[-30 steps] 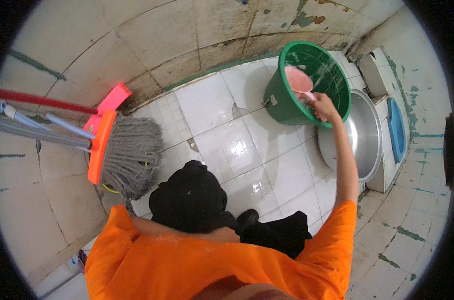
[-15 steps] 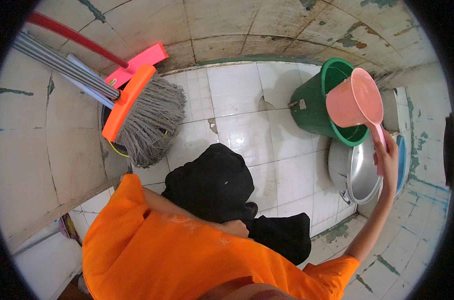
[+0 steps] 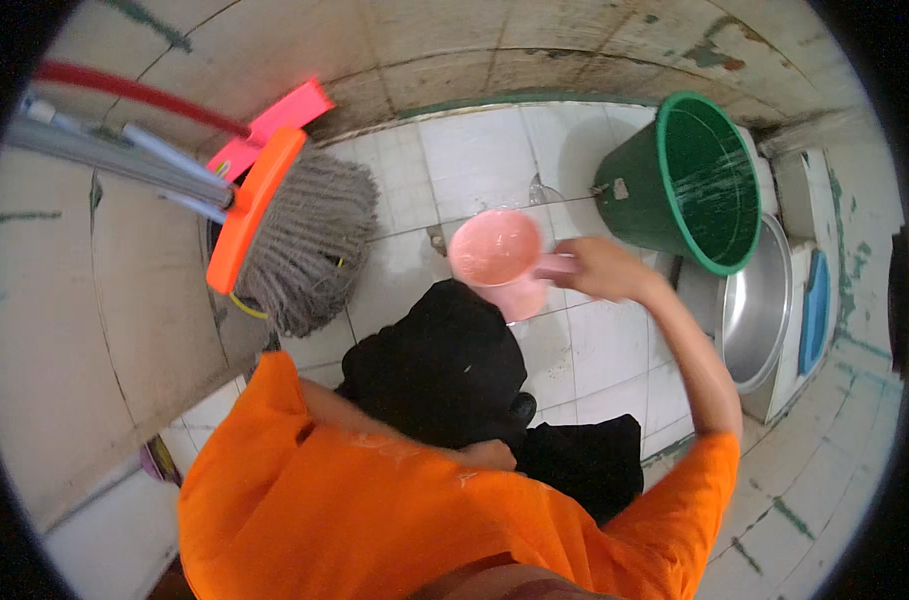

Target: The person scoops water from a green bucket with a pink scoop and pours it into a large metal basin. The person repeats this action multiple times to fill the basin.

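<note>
A pink plastic dipper (image 3: 499,258) with water in it is held out over the white tiled floor, in front of my black-clothed knees. My right hand (image 3: 607,268) is closed round its handle, and the wrist is slightly blurred. Close against my orange shirt, over the black trousers (image 3: 430,370), rests my left hand (image 3: 490,456). Its fingers look curled in, and whatever they hold, if anything, is hidden. To the right of the dipper stands a green bucket (image 3: 630,185), with water visible inside.
A grey string mop (image 3: 310,235) with an orange head leans at the left, beside a pink broom head (image 3: 275,125) on a red handle. A silver metal pot (image 3: 760,310) sits behind the bucket, near a blue object (image 3: 815,310). Stained tiled walls surround the floor.
My right hand has carried the dipper from above the bucket leftward, over the floor before my knees. The bucket's mouth is now uncovered. My left hand stays by my shirt.
</note>
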`<action>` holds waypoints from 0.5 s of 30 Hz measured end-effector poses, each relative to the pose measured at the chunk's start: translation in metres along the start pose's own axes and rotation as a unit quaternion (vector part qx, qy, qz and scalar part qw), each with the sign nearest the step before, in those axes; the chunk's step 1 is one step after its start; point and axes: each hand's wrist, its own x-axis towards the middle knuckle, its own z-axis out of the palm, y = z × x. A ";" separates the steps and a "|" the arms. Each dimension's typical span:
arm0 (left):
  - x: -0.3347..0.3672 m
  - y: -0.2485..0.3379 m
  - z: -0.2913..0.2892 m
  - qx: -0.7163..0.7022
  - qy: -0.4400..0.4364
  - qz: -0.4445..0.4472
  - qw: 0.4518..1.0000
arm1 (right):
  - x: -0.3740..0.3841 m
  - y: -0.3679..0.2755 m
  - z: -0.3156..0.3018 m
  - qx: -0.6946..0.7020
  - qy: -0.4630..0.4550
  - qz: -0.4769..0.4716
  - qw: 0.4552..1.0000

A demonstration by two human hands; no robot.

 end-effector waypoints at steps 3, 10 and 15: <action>-0.001 -0.004 0.001 -0.017 -0.019 0.006 1.000 | 0.103 0.023 0.057 -0.007 -0.134 -0.018 0.991; -0.006 -0.014 -0.010 -0.011 -0.031 0.032 0.999 | 0.204 0.045 0.135 0.516 -0.205 0.008 0.831; -0.010 -0.014 -0.013 -0.012 -0.025 0.031 0.999 | 0.212 0.032 0.126 0.761 -0.178 0.043 0.623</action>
